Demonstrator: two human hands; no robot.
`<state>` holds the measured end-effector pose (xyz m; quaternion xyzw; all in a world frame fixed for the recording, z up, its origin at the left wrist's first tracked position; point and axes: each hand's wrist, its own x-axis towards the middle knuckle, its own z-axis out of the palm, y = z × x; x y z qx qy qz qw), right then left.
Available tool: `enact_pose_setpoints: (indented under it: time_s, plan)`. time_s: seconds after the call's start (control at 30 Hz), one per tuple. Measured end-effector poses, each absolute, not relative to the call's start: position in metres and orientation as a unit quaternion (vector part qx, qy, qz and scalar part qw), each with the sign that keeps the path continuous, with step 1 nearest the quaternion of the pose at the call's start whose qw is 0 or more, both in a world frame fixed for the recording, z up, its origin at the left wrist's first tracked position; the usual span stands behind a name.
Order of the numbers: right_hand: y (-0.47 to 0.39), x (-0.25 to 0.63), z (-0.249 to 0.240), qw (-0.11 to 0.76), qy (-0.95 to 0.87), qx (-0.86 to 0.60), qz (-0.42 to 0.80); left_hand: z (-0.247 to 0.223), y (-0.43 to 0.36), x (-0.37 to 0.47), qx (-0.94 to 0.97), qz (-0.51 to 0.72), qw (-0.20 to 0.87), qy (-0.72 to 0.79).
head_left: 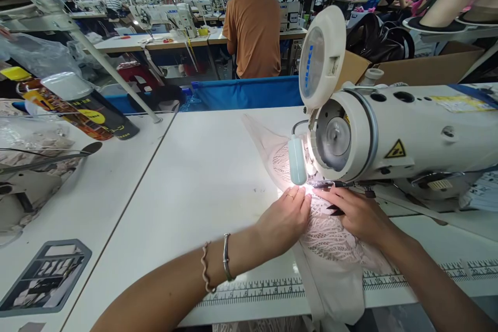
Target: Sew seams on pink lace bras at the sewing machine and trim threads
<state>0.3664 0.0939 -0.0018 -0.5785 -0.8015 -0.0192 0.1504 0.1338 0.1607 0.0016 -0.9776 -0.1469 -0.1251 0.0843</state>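
The pale pink lace-and-mesh fabric (329,236) lies under the head of the white cylindrical sewing machine (416,129), its long axis slanting from the far left towards the near table edge, where a plain band hangs over. The left hand (286,220) bears on its left margin, fingers together and slightly bent, tips just beside the lit sewing point; whether they pinch or merely press cannot be told. The right hand (358,212) lies over its right side, index finger extended to the same point, other fingers curled about a black pointed tool (335,210). Both hands are about equally near. The white tabletop (202,166) is smooth, with a printed ruler scale (268,291) along its near edge; a black spray can (111,116) lies at left. Beyond a blue cloth (252,93), a person in a rust-brown shirt (254,31) faces away among further machines.
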Motion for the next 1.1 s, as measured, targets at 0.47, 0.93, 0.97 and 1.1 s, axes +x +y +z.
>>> enact_pose_setpoints:
  time_s: [0.47, 0.93, 0.97, 1.1]
  plan:
    - [0.098, 0.363, -0.001, 0.145, -0.799, -0.584, -0.026, 0.007, 0.186, 0.126, -0.98, -0.144, -0.008, -0.136]
    - [0.097, 0.353, 0.003, 0.136, -0.791, -0.596, -0.029, 0.013, 0.207, 0.123, -0.977, -0.148, -0.032, -0.151]
    - [0.097, 0.352, 0.004, 0.137, -0.793, -0.593, -0.026, 0.014, 0.206, 0.124, -0.976, -0.151, -0.019, -0.158]
    - [0.097, 0.35, 0.007, 0.152, -0.792, -0.591, 0.01, 0.011, 0.186, 0.131, -0.969, -0.18, -0.04, -0.164]
